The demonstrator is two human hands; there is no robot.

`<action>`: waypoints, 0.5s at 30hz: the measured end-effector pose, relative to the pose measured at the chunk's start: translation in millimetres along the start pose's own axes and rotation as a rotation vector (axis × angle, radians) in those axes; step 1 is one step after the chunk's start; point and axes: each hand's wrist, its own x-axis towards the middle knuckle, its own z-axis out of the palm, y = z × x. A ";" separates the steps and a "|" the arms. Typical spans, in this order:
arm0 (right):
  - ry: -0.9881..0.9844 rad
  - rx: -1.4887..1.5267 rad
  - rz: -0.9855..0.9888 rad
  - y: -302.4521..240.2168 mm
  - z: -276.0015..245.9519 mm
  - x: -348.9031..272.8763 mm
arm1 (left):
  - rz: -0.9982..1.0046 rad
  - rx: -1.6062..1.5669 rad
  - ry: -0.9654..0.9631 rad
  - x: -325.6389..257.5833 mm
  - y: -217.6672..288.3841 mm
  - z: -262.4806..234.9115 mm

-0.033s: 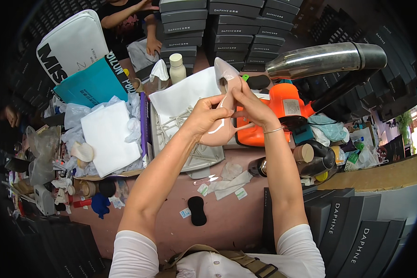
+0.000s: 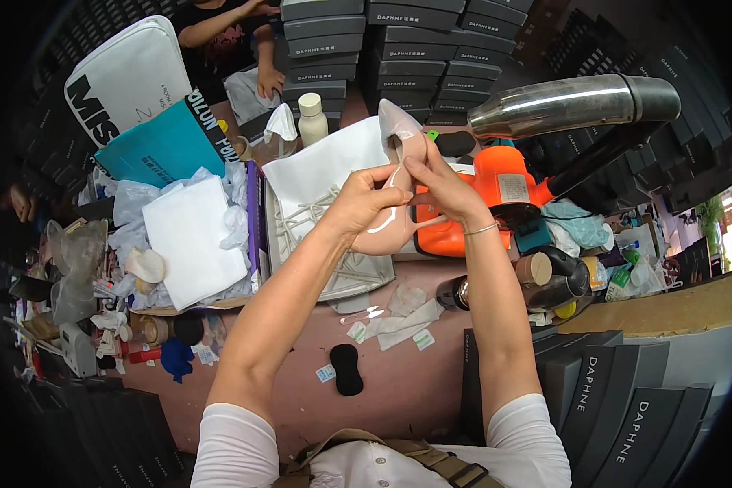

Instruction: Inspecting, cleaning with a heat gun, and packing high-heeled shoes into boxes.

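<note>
White short sleeves (image 2: 236,443), thin bracelet (image 2: 481,230)

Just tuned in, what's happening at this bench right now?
A person holds a pale pink pointed-toe shoe up over the cluttered table with both hands. The left hand grips its side, and the right hand pinches its upper edge. An orange heat gun with a metal nozzle sits just behind, and an open shoe box lies underneath. Another person sits at the far side.
</note>
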 end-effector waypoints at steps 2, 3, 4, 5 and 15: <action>0.080 -0.033 -0.109 -3.8 2.6 -0.8 | 0.044 0.065 -0.021 5.5 0.7 0.9; 0.137 -0.133 -0.141 1.3 -0.9 4.6 | 0.066 0.098 -0.031 7.3 1.0 1.9; 0.191 -0.228 -0.169 3.0 -0.6 11.8 | 0.073 0.090 -0.007 7.2 0.9 5.3; 0.245 -0.324 -0.197 3.1 -0.8 16.5 | 0.080 0.083 0.018 7.5 1.6 11.4; -0.111 0.327 -0.080 -7.3 -7.1 -4.0 | 0.040 0.028 -0.008 -2.6 15.2 7.2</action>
